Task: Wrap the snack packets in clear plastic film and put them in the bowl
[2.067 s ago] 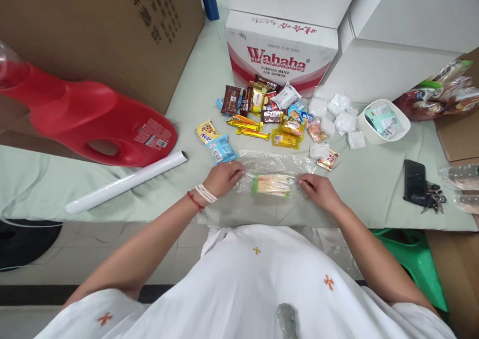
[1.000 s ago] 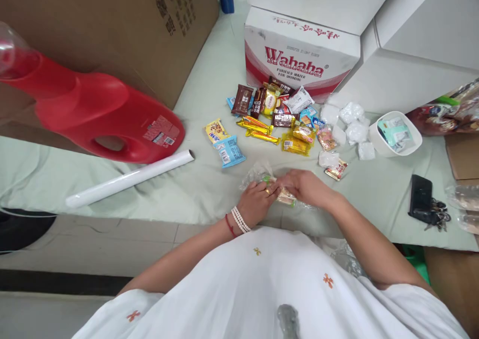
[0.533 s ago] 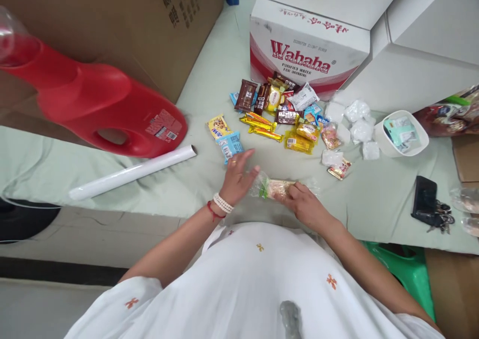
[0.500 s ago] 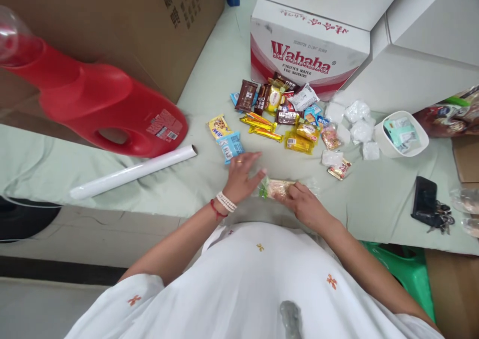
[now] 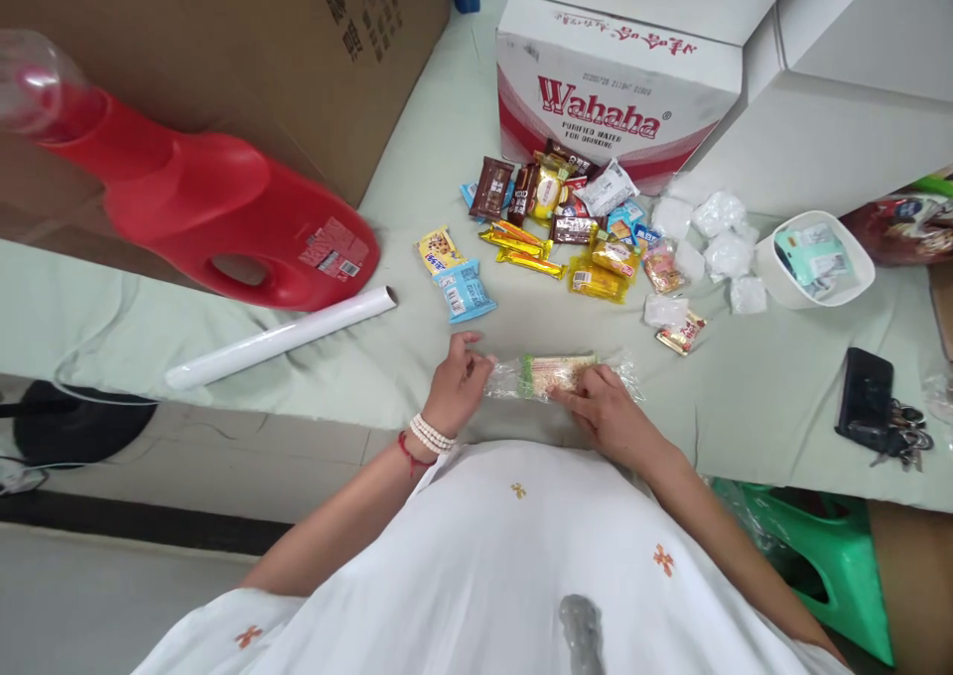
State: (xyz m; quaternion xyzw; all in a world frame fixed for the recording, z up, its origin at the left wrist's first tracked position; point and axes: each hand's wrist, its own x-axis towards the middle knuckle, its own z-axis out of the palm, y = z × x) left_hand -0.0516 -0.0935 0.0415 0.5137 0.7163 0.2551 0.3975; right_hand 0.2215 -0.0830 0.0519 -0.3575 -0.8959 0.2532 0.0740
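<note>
A pale snack bar with green-printed ends (image 5: pixel 537 374) lies on the cloth near its front edge, with loose clear plastic film (image 5: pixel 504 378) sticking out on both sides. My left hand (image 5: pixel 456 385) is closed at the film's left end, thumb and forefinger pinched on it. Over the bar's right part, my right hand (image 5: pixel 609 407) rests with bent fingers, holding it against the cloth. Beyond my left hand lie a blue snack packet (image 5: pixel 465 292) and a yellow biscuit packet (image 5: pixel 439 250), slightly overlapping.
Several wrapped snacks (image 5: pixel 551 195) are heaped before a Wahaha carton (image 5: pixel 617 94). White film-wrapped pieces (image 5: pixel 726 256) sit beside a white tub (image 5: pixel 768 276). Left are a red jug (image 5: pixel 245 199) and a white roll (image 5: pixel 283 337); right, a dark case with keys (image 5: pixel 865 397).
My left hand has moved down from beside the blue packet and closed on the film's left end, which now stretches out leftward. My right hand stays on the bar.
</note>
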